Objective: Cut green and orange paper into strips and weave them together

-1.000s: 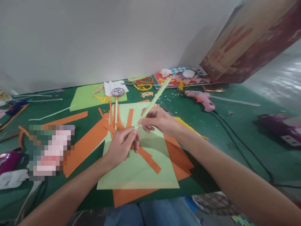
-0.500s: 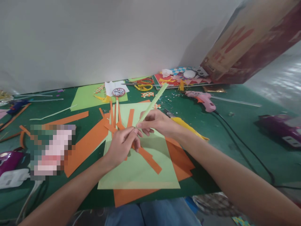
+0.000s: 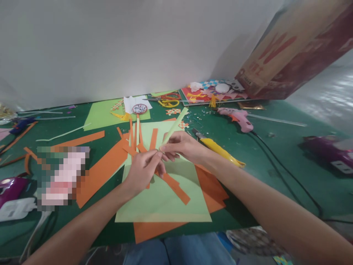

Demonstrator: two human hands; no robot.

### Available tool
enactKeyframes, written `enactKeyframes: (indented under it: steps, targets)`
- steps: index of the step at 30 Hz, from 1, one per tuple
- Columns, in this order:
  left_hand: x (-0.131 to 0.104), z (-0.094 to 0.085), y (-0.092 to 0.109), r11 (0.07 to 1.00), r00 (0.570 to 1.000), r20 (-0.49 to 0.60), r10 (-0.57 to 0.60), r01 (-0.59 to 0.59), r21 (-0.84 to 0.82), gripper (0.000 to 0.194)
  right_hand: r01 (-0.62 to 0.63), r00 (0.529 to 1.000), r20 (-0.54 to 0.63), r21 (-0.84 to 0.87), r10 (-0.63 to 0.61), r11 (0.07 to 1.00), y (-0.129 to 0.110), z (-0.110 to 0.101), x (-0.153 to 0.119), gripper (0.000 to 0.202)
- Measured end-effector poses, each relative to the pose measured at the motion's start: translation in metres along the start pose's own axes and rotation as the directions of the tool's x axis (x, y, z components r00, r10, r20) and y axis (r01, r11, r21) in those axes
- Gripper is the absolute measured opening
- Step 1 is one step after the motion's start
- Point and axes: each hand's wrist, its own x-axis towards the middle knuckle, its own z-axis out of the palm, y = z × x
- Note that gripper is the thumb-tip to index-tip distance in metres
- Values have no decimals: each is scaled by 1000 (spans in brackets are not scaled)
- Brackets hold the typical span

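Note:
A narrow light green paper strip slants up and away from my fingertips. My right hand pinches it near its lower end between thumb and fingers. My left hand is closed in a pinch at that same end, touching the right fingertips; the small part between them is hidden. Both hands hover over a pale green paper sheet. Loose orange paper strips lie on the sheet under and around the hands.
A yellow utility knife and a pink glue gun with a trailing cord lie to the right. Yellow-handled scissors rest at the back. An orange sheet and a blurred-out object are at left. A paper bag stands back right.
The green strip's upper end has dropped down and to the left. Both hands keep nearly the same place and pinch.

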Motion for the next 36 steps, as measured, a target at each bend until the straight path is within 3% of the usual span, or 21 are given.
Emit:
enactKeyframes:
  steps: [8,17,25,36]
  targets:
    - [-2,-1,0,1000,1000,-8,9,-8,30,29,55,995,-90,125,-44,991,0,-4,1,26]
    - [-3,0,1,999,1000,-13,27,-28,-43,32,13,999,31,59,-15,998,0,3,0,23]
    - [-2,-1,4,1000,1000,-24,14,-14,-21,28,49,993,-109,94,-39,994,1,3,0,22]
    - [0,0,0,999,1000,-29,12,-13,-44,27,57,998,-28,4,-57,998,4,5,0,25]
